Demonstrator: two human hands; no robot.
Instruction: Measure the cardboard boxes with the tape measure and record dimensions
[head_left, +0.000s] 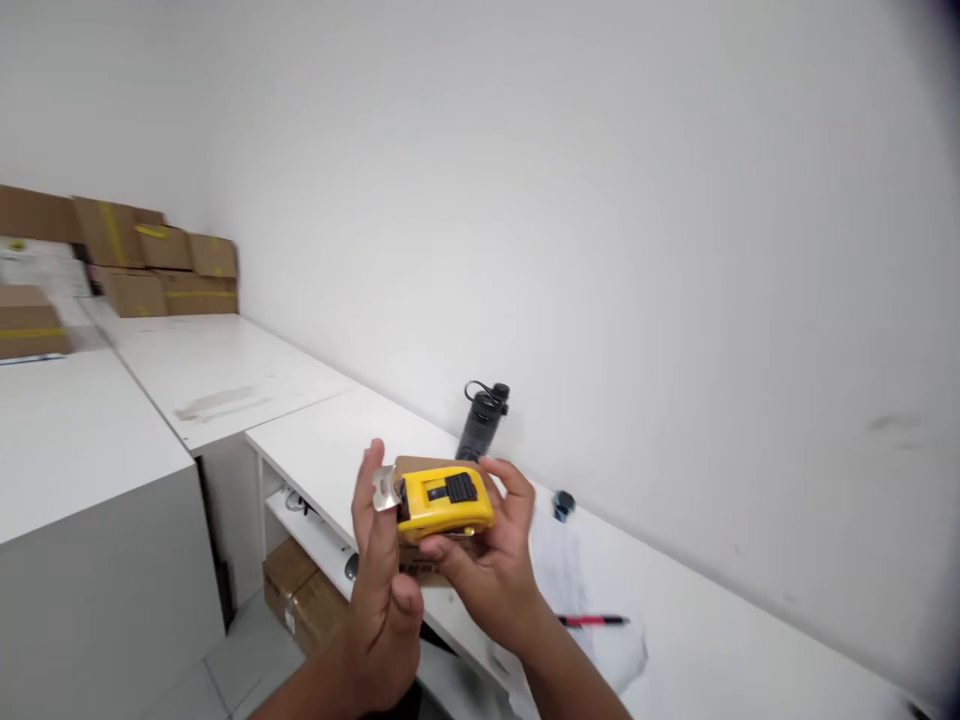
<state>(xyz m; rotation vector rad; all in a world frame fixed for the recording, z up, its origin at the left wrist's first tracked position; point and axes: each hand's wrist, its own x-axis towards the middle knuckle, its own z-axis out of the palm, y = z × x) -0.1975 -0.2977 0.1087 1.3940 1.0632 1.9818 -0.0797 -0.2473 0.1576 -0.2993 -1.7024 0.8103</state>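
Note:
A yellow tape measure (pixel 446 501) with a black ribbed button and a metal hook end is in front of me. My right hand (pixel 499 565) grips its right side, thumb below and fingers behind. My left hand (pixel 382 590) stands upright at the other end, fingers stretched and thumb apart. Its fingers are by the metal hook, which overlaps one of them. Just behind the tape measure shows a brown cardboard box (pixel 421 464), with dark print low on its near side. Most of the box is hidden, and I cannot tell whether it is held or resting.
Against the wall on the white table (pixel 315 425) stands a dark bottle (pixel 482 420). To the right are a small dark round object (pixel 563 504), white papers (pixel 555 570) and a red-and-black pen (pixel 596 621). Cardboard boxes (pixel 169 270) are stacked far left; another carton (pixel 304 595) sits below.

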